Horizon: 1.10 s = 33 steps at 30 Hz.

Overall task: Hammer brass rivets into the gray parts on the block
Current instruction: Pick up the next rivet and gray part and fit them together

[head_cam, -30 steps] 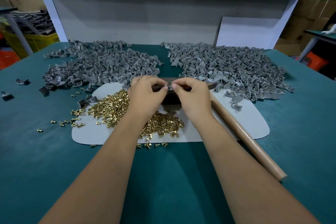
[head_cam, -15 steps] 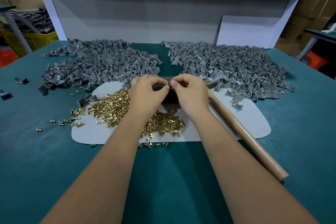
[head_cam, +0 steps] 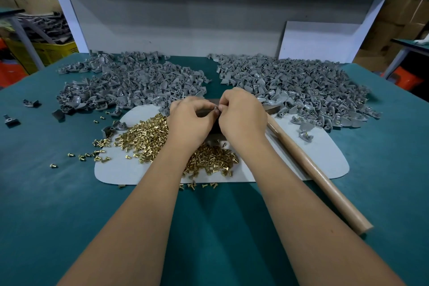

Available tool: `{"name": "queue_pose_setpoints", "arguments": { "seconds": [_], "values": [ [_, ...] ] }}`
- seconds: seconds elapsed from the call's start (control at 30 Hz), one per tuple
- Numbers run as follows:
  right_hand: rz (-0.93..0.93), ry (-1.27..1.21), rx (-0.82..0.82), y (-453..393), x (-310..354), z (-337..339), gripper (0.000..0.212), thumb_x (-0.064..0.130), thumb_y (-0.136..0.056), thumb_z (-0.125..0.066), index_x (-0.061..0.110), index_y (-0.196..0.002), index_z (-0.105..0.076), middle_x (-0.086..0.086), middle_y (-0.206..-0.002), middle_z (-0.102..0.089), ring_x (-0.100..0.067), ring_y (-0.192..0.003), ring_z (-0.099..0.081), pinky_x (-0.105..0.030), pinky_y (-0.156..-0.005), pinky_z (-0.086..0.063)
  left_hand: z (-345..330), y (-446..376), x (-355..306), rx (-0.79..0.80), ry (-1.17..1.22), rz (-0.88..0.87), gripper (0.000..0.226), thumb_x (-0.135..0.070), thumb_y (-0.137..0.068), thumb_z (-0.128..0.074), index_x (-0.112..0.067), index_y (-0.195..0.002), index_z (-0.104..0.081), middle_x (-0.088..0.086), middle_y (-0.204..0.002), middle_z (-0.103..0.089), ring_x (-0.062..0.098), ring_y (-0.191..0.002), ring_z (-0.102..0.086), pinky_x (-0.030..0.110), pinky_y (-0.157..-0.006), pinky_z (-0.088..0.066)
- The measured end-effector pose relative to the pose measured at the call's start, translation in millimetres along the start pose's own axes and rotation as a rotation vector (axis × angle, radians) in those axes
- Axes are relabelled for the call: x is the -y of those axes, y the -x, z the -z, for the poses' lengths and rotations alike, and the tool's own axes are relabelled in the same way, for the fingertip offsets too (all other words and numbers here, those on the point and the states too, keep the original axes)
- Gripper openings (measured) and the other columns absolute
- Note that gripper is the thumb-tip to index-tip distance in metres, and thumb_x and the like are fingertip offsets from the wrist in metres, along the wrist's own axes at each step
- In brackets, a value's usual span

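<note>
Brass rivets (head_cam: 148, 137) lie heaped at frame centre-left on the pale mat, while left hand (head_cam: 189, 123) and right hand (head_cam: 242, 117) pinch one small gray part (head_cam: 216, 109) over the dark block (head_cam: 214, 129), where a tilted rivet might jam.

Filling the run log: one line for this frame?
phase: fitting rivet | left hand + right hand: pinching small piece over block | hammer: lying on mat, untouched | brass rivets: heaped on mat

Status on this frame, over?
Both hands pinching a small part over the block. Hammer lying idle at right. Nothing in the way.
</note>
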State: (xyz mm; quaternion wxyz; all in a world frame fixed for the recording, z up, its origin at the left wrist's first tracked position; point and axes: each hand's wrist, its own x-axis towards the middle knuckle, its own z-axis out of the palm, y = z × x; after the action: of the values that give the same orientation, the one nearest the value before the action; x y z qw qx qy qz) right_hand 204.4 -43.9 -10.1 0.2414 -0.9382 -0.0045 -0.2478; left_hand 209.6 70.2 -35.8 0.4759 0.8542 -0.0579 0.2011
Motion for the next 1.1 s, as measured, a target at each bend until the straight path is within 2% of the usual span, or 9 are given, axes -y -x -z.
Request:
{"name": "queue_pose_setpoints", "arguments": {
  "seconds": [0.1,0.3,0.4,0.53,0.63,0.77,0.9,1.0,1.1],
  "values": [
    [0.045,0.008,-0.026,4.6,-2.6,-2.0,0.012,0.02,-0.091,-0.057,0.023,-0.079,-0.058,0.008,-0.091,-0.055,-0.014,-0.081,-0.041,-0.028,-0.059,-0.031,-0.7,-0.1,-1.1,0.003,0.028,0.016,0.008,-0.025,-0.085,-0.075,-0.025,-0.092,-0.078,0.0,-0.109,-0.068,0.03,-0.119,-0.053,0.048,-0.102,-0.042],
    [0.033,-0.059,0.033,-0.6,-7.3,-0.5,0.017,0.02,-0.091,-0.057,0.027,-0.076,-0.057,0.009,-0.091,-0.057,-0.015,-0.084,-0.047,-0.03,-0.062,-0.037,-0.2,1.2,-5.1,0.011,0.068,0.055,0.009,-0.025,-0.085,-0.075,-0.032,-0.09,-0.075,-0.001,-0.11,-0.066,0.03,-0.118,-0.054,0.05,-0.103,-0.043],
    [0.029,-0.266,0.066,1.1,-14.3,-3.5,0.013,0.016,-0.089,-0.061,0.022,-0.078,-0.062,0.006,-0.088,-0.058,-0.019,-0.091,-0.053,-0.036,-0.074,-0.046,1.0,2.7,-4.9,0.003,0.026,0.043,0.008,-0.025,-0.086,-0.074,-0.029,-0.093,-0.077,-0.004,-0.108,-0.066,0.028,-0.118,-0.053,0.05,-0.102,-0.042],
    [0.082,-0.351,0.037,8.3,-23.2,-8.6,0.009,0.016,-0.09,-0.061,0.018,-0.096,-0.068,0.004,-0.095,-0.062,-0.017,-0.1,-0.051,-0.023,-0.08,-0.035,3.6,2.1,-4.3,0.024,-0.043,0.024,0.011,-0.029,-0.087,-0.071,-0.028,-0.097,-0.077,-0.008,-0.11,-0.066,0.026,-0.118,-0.053,0.051,-0.102,-0.042],
    [-0.08,-0.581,0.025,8.5,-22.3,-4.7,0.02,0.022,-0.096,-0.05,0.023,-0.112,-0.063,0.007,-0.101,-0.065,-0.01,-0.098,-0.056,-0.024,-0.081,-0.041,4.0,1.8,-5.4,0.021,-0.061,0.038,0.01,-0.032,-0.089,-0.07,-0.03,-0.096,-0.077,-0.015,-0.106,-0.062,0.024,-0.121,-0.051,0.05,-0.105,-0.04],
    [-0.208,-0.746,0.024,8.3,-24.6,2.7,0.02,0.018,-0.098,-0.044,0.025,-0.101,-0.063,0.01,-0.083,-0.066,-0.004,-0.086,-0.06,-0.023,-0.077,-0.045,3.2,1.4,-6.1,0.026,-0.076,0.052,0.01,-0.032,-0.091,-0.068,-0.032,-0.094,-0.076,-0.019,-0.106,-0.06,0.021,-0.124,-0.048,0.05,-0.107,-0.035],
    [-0.16,-0.7,0.063,10.1,-22.8,1.1,0.018,0.017,-0.096,-0.048,0.02,-0.097,-0.066,0.008,-0.091,-0.065,-0.005,-0.09,-0.058,-0.024,-0.078,-0.045,2.4,1.5,-5.8,0.011,-0.107,0.05,0.008,-0.036,-0.09,-0.068,-0.036,-0.091,-0.075,-0.018,-0.112,-0.063,0.019,-0.127,-0.044,0.049,-0.108,-0.03],
    [-0.115,-0.665,0.068,10.0,-23.6,0.0,0.013,0.016,-0.092,-0.055,0.019,-0.09,-0.067,0.01,-0.088,-0.064,-0.003,-0.086,-0.057,-0.022,-0.076,-0.046,1.7,3.4,-6.7,0.003,-0.139,0.041,0.007,-0.037,-0.09,-0.067,-0.042,-0.087,-0.071,-0.02,-0.111,-0.061,0.018,-0.128,-0.037,0.037,-0.097,-0.022],
    [-0.047,-0.566,0.068,8.7,-23.7,-1.2,0.007,0.015,-0.088,-0.063,0.019,-0.085,-0.068,0.009,-0.085,-0.065,-0.007,-0.084,-0.059,-0.027,-0.077,-0.05,1.6,4.2,-7.4,0.004,-0.155,0.031,0.015,-0.036,-0.089,-0.067,-0.047,-0.081,-0.063,-0.023,-0.105,-0.057,0.018,-0.127,-0.035,0.034,-0.089,-0.017]
  ]
}}
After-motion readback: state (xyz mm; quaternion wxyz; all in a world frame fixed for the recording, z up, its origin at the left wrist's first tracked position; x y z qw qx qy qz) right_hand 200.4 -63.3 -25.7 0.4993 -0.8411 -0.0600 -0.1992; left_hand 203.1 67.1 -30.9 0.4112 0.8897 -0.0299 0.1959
